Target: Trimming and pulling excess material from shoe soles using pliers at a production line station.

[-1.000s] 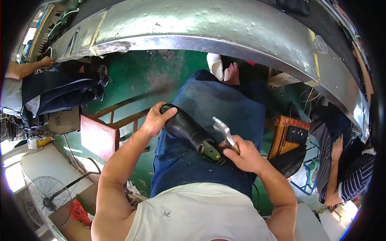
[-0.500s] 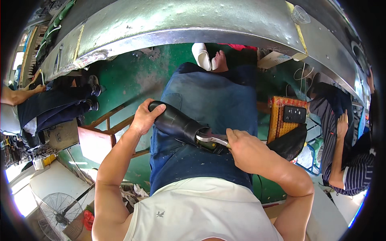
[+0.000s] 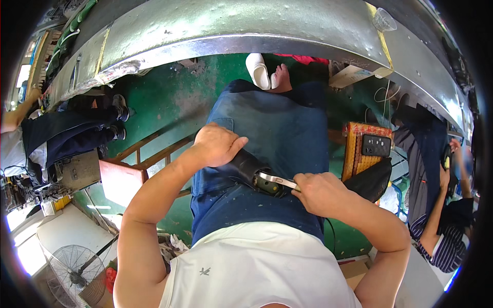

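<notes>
Across my lap lies a black leather shoe [image 3: 242, 165], its toe end to the left and its opening to the right. My left hand [image 3: 218, 145] is closed over the toe end and hides most of it. In my right hand [image 3: 319, 193] is a silver metal hand tool [image 3: 277, 179], gripped by its right end. The tool's other end reaches into the shoe's opening, so its tip is hidden. Just below it, a dark green piece with light spots [image 3: 269, 187] shows in the opening; it may be a shoe last.
A metal-topped bench [image 3: 231, 23] spans the far side. To my right, a phone [image 3: 376, 146] lies on a woven-topped stool [image 3: 354, 154] beside a black cloth [image 3: 371, 182]. A wooden frame [image 3: 123, 179] and a fan [image 3: 77, 274] stand left. People are at both sides.
My left hand has shifted right and turned over, now covering the shoe's toe end. The tool has tilted flatter, and my right hand has moved slightly right and down.
</notes>
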### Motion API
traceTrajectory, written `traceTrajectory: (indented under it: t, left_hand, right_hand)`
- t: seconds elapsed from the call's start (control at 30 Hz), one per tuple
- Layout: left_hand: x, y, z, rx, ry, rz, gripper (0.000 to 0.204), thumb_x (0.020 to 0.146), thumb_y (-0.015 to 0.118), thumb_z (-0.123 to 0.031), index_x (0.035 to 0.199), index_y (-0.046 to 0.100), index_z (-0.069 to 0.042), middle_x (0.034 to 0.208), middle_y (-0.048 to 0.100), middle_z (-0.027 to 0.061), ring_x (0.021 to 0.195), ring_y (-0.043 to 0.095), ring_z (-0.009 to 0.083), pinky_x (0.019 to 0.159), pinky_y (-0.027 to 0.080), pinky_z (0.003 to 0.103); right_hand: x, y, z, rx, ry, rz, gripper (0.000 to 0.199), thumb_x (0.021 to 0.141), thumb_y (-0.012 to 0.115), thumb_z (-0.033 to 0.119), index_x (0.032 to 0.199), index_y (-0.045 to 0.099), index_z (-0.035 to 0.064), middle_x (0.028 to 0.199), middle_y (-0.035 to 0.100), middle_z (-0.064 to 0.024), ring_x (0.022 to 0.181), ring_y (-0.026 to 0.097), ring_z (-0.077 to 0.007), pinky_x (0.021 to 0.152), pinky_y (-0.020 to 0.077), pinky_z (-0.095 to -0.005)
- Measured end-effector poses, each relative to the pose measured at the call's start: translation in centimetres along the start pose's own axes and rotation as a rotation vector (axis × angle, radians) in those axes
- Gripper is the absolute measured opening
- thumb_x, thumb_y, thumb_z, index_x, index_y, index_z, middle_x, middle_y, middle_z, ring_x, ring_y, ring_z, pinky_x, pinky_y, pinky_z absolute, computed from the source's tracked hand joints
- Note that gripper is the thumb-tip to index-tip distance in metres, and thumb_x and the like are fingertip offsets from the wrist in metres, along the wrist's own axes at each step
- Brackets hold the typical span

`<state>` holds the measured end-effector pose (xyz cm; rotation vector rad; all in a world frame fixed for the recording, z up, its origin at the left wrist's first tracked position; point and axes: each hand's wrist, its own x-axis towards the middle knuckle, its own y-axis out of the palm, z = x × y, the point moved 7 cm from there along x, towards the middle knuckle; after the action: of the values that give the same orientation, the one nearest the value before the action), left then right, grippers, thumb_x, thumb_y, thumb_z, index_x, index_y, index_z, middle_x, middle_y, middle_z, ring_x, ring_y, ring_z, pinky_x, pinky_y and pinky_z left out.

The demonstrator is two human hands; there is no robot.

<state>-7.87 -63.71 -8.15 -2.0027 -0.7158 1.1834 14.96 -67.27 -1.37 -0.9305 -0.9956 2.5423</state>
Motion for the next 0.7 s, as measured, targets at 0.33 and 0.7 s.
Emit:
traceTrajectory:
  t: [0.33,0.7]
  left_hand:
    - [0.1,2.3,2.7,-0.049,-0.091,-0.098,0.049,0.106,0.038,-0.038,0.086,0.074,-0.01,0.088,0.073,0.0163,0.091,0.067,0.0391,0.091,0.048,0.049]
    - [1.7,-0.7,-3.4,-0.106,0.298,-0.248,0.086,0.074,0.077,-0.066,0.122,0.06,0.003,0.101,0.07,0.0235,0.103,0.066,0.0427,0.093,0.05,0.048]
  right_hand:
    - [-13.7,-1.8,-1.8,0.151,0.242,0.002,0.018,0.092,0.066,0.019,0.1,0.062,0.0031,0.079,0.066,-0.0191,0.076,0.068,-0.0415,0.068,0.0538,-0.0507]
    - [-9.5,4.8,-10.0,1.122,0.541,-0.357,0.027,0.101,0.061,0.016,0.117,0.061,-0.0064,0.1,0.074,-0.0126,0.086,0.071,-0.0161,0.073,0.0561,-0.0322]
